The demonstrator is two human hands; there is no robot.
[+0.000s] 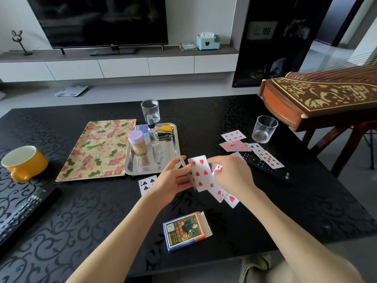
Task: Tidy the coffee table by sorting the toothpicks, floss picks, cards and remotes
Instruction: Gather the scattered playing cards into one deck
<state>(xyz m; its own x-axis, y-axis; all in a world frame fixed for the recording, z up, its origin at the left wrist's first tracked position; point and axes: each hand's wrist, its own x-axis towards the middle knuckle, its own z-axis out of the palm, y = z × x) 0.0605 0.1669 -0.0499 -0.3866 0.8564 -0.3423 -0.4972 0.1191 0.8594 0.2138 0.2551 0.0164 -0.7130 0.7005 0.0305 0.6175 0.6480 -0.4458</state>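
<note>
Black patterned table [224,119], living room, TV wall behind.

Step in hand, as I read it: gathering cards.
- Left hand [173,180] grips a face-up fan of red cards [201,174] over table centre, fingers curled round its 9 o'clock edge.
- Right hand [232,174] pinches the same fan from the 3 o'clock side.
- Fan is held off the surface. Its long axis runs roughly 11 to 5 o'clock, with the lowest cards splayed toward 5.

Box [184,231] lies at 6 o'clock from the hands, near the front edge. Flap is open and the mouth faces about 3 o'clock; its long axis is hard to call from this angle.

Not yet collected:
- Nine of clubs [146,183], flat, just at 8 o'clock of the left hand.
- Loose cards [233,136] at 2 o'clock, some face down, a few lying on the right remote [267,167], which runs 10 to 4.

Left remote [22,213] sits out at 8 o'clock. Toothpick jar [137,142] stands upright on the tray [173,152] at 11.

Judgement: next move calls for squaring the fan into one stack, then reaching for the strays. The stack must be turned end-on to the box mouth before it slides in.
</note>
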